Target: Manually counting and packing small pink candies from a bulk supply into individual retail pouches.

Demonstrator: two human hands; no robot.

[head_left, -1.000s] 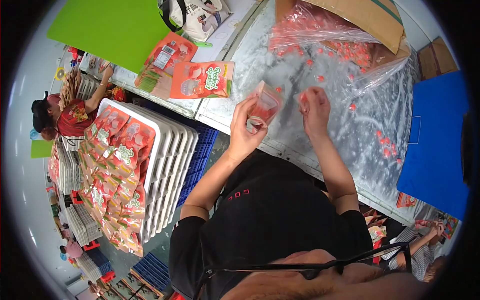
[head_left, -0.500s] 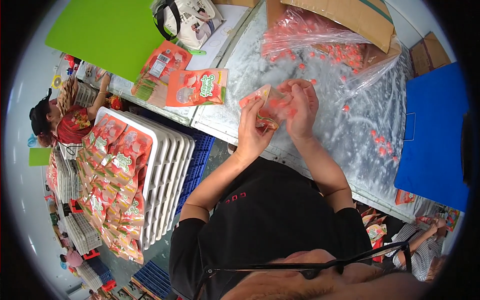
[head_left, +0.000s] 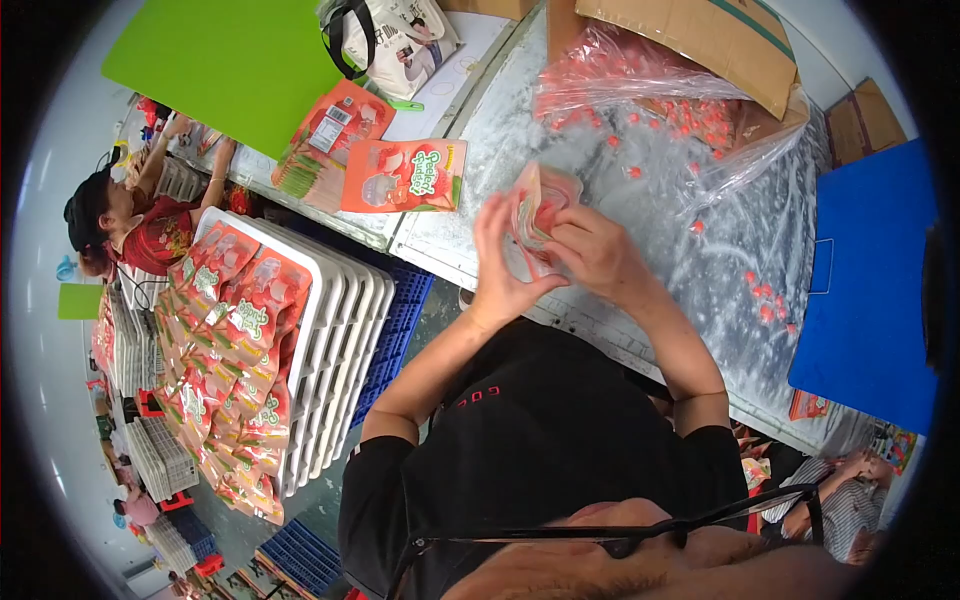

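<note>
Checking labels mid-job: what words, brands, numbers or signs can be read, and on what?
Wording stays uncopied; print shows here:
Flat pouch: large green-and-white lettering.
Piled pouches: similar lettering.
Tote: dark characters.
Shirt: red letters.
White label: barcode, fine print too small.
Held pouch: nothing readable.

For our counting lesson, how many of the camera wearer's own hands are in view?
2: the left hand at the left side of the pouch, the right hand at its right side. Neither is hidden, though some fingertips may be.
</note>
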